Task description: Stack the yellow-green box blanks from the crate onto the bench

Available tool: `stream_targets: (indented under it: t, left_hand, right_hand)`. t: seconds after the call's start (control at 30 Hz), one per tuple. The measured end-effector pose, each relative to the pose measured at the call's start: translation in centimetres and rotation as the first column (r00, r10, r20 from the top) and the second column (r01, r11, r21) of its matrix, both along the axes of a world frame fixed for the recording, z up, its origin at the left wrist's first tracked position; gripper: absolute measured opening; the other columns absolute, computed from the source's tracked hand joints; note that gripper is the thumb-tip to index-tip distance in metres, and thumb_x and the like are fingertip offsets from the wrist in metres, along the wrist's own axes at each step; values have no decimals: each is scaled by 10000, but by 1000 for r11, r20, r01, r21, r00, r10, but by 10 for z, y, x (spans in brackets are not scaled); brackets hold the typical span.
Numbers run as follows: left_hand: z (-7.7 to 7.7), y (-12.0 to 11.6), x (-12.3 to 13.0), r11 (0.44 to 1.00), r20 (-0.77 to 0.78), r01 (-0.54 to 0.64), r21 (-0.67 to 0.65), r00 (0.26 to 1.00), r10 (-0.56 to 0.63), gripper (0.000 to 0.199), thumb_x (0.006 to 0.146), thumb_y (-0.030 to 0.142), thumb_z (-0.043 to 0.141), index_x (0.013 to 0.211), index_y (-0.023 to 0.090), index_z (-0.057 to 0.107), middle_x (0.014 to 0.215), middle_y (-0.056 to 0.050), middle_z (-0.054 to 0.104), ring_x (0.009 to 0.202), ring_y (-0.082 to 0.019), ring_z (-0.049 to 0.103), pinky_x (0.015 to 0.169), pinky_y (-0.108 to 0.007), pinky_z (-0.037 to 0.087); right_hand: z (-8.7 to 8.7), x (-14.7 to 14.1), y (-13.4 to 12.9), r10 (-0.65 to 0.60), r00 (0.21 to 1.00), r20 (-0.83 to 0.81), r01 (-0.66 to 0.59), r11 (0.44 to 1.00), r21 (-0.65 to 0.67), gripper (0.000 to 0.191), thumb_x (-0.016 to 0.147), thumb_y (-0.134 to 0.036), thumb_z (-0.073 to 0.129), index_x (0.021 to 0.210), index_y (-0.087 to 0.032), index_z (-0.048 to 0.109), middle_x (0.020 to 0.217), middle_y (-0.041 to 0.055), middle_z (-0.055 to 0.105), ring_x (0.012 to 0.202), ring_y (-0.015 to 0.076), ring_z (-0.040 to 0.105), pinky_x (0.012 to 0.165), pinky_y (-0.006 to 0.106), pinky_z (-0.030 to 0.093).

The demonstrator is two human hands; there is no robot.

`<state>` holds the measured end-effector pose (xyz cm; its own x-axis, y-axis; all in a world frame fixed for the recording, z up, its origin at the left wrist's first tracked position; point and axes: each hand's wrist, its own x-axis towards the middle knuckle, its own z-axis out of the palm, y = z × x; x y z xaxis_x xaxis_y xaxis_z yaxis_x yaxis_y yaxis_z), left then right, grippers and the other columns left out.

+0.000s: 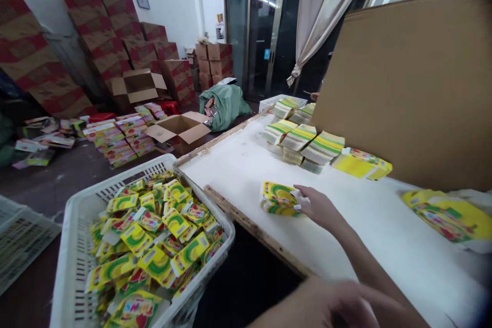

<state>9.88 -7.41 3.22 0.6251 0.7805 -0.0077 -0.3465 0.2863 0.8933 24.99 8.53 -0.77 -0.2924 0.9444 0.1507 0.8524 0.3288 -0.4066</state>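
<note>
Your right hand (311, 205) reached out over the table (238, 164), forearm slanting in from the lower right, its fingers bent in a narrow grip at the near end of the small yellow boxes (280, 198), which lay on the white tabletop. Your left hand (338, 303) was low in front, blurred and pointing right; you couldn't tell its grip. Farther out stood stacked cards (300, 137), and a basket (69, 246) of yellow boxes sat left.

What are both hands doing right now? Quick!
Left hand: blurry, close to the camera; can't tell if open or closed.
Right hand: fingers touching small yellow boxes on the white table; can't tell if gripping.
</note>
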Motion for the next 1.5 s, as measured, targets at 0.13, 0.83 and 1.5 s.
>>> stream_targets:
  t: [0.13, 0.83, 1.5]
  left_hand:
    - [-29, 28, -14, 958, -19, -269, -95, 963, 268, 412, 685, 424, 637, 966, 129, 575, 667, -30, 579, 618, -111, 530, 611, -240, 421]
    - [-57, 55, -39, 746, 137, -561, -357, 759, 637, 371, 704, 358, 636, 1011, 158, 579, 962, -95, 626, 890, -202, 581, 716, -285, 461]
    - [-54, 46, -57, 656, 32, -737, 162, 669, 743, 278, 661, 308, 655, 891, 153, 683, 986, -119, 646, 997, -279, 548, 915, -350, 397]
  right_hand:
    - [-11, -11, -4, -35, 997, -73, 36, 999, 16, 444, 692, -92, 465, 1129, -161, 501, 1042, 95, 592, 926, 205, 559, 829, 333, 433]
    - [7, -48, -60, -30, 636, -771, -116, 984, -134, 333, 652, -150, 590, 934, -218, 428, 791, 1, 529, 707, 132, 533, 624, 266, 475]
    - [-34, -95, -107, -308, 383, -871, -196, 894, -402, 384, 607, -110, 582, 908, -238, 381, 578, -94, 472, 479, 76, 447, 461, 203, 355]
